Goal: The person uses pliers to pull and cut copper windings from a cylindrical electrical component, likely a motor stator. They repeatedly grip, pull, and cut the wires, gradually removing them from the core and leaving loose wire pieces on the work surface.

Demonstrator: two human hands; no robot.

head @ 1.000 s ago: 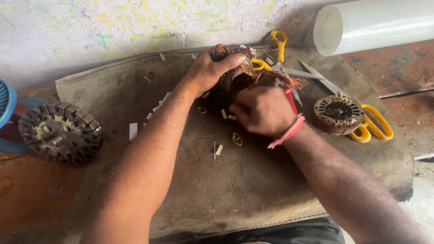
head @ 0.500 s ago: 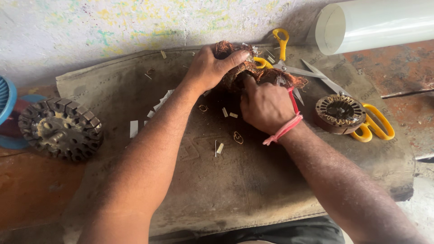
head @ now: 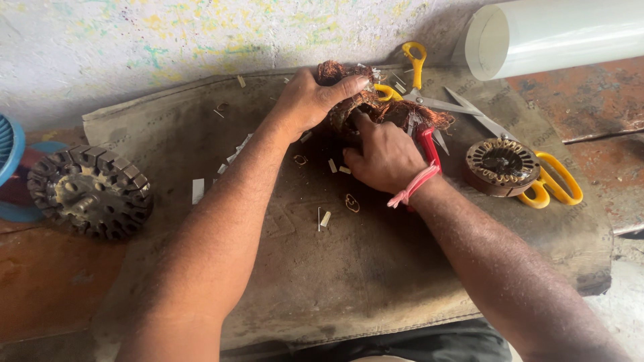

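A copper-wound motor stator (head: 402,112) lies at the far middle of a grey mat (head: 335,268). My left hand (head: 308,100) grips its left side, thumb laid over the copper coil. My right hand (head: 382,155), with a pink band at the wrist, presses its fingers into the windings from the near side. A red-handled tool (head: 426,142) lies just right of that hand, partly hidden by it.
Yellow-handled scissors (head: 419,80) lie behind the stator; a second yellow pair (head: 553,181) sits right, beside a small round stator core (head: 502,165). A dark slotted rotor (head: 90,191) rests at left near a blue part (head: 10,147). White roll (head: 557,37) at back right. Paper scraps (head: 198,190) litter the mat.
My right hand has shifted slightly farther in toward the copper windings. The left hand keeps its grip on the stator.
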